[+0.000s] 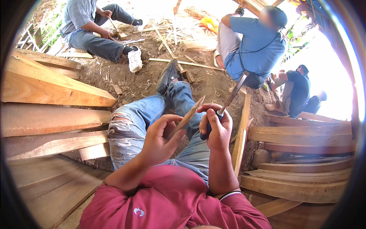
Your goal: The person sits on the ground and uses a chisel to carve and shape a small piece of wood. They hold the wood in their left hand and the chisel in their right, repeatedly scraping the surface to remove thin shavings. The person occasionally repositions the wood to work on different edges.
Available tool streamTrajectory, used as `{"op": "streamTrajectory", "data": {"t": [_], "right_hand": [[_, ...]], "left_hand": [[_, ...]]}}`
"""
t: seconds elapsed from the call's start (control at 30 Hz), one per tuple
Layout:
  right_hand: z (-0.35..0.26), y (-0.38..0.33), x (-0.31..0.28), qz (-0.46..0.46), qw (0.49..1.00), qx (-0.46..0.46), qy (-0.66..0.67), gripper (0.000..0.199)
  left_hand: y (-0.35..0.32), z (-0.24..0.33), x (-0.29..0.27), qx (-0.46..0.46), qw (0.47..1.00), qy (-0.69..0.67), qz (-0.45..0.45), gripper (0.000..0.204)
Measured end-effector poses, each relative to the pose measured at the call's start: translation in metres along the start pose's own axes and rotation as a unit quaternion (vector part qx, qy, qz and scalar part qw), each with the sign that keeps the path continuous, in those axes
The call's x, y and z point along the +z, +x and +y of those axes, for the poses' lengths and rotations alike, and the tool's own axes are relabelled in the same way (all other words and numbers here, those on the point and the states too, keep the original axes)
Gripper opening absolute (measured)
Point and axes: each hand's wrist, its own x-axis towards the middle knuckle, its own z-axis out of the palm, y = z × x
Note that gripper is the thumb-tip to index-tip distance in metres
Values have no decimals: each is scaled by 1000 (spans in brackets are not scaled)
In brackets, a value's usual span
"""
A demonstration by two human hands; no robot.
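My left hand [162, 139] is closed around a short wooden stick [187, 116], cut to a point that slants up and to the right. In my right fist [218, 129] is a knife [234, 93] with a dark blue handle. Its long, brownish blade points up and right, away from the stick. The right index finger reaches toward the stick's pointed end; whether it touches the wood I cannot tell. Both hands are raised over my lap, above torn blue jeans [127, 131].
Thick planks [57, 120] lie stacked on my left, and more boards [301, 135] on my right. A long strip [241, 133] stands near my right arm. One person [89, 30] sits ahead left, another [251, 42] ahead right, others farther right. Wood scraps litter the dirt ground [146, 78].
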Motion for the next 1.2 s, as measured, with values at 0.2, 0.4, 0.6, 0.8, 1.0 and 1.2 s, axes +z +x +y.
{"op": "streamTrajectory", "data": {"t": [0.2,0.4,0.6,0.8,1.0,1.2], "right_hand": [[10,-3,-3,4,1000,22,-1,18],[15,-3,-5,2,1000,29,-3,17],[20,-7,-3,-14,999,50,-4,17],[23,-16,10,-60,995,82,-22,16],[32,-29,23,-82,988,111,-63,19],[48,-35,22,-20,995,89,-37,20]], "left_hand": [[1,-3,1,25,998,-32,51,27],[3,-2,-2,32,996,-48,71,27],[7,3,-12,56,996,-25,62,27],[7,1,-14,50,993,-71,77,27],[8,-5,-9,9,991,-124,47,29],[2,-20,-8,-33,995,-82,-49,27]]}}
